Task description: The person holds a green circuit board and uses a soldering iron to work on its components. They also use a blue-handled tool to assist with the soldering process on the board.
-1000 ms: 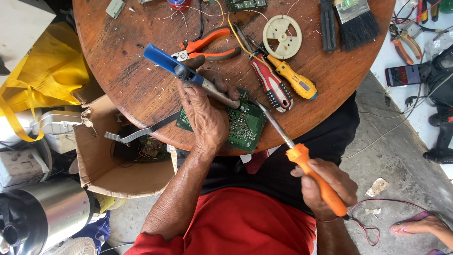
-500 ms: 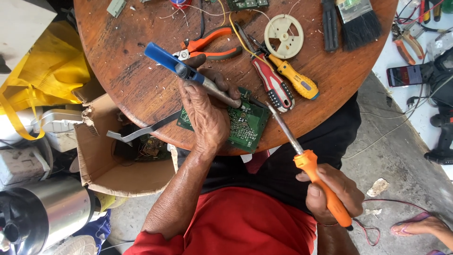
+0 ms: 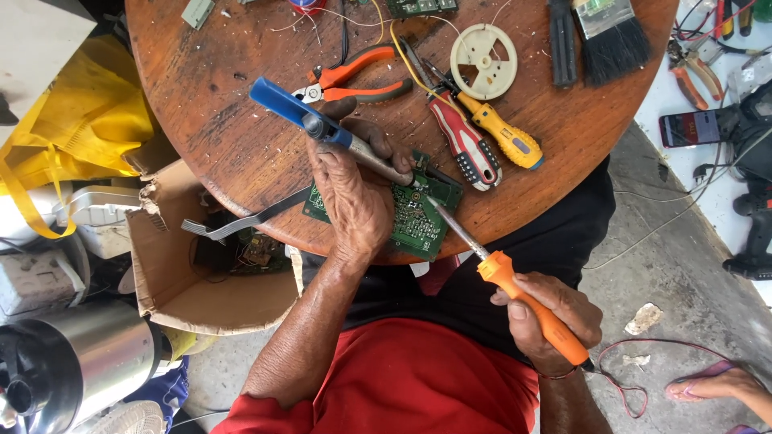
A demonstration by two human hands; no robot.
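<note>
The left hand (image 3: 354, 189) is closed around a blue-handled desoldering pump (image 3: 322, 128), fingers wrapped over its grey barrel; the blue plunger end juts up and away from the grip, while the nozzel end runs down past the knuckles to a green circuit board (image 3: 414, 217); the hand covers much of the board's near-left part, so how it is steadied cannot be told. The right hand (image 3: 551, 313) is clenched on the orange handle of a soldering iron (image 3: 523, 297); its metal shaft reaches up from that grip to the board, the tip meeting the pump's nozzle there; the exact contact point is too small to make out. The board lies on the near edge of a round wooden table (image 3: 233, 153), overhanging it slightly; beyond the left grip lie orange pliers (image 3: 354, 80), and beside them a red screwdriver (image 3: 462, 145) and a yellow screwdriver (image 3: 503, 137). A cardboard box (image 3: 201, 281) stands below the table edge, its contents in shadow.
</note>
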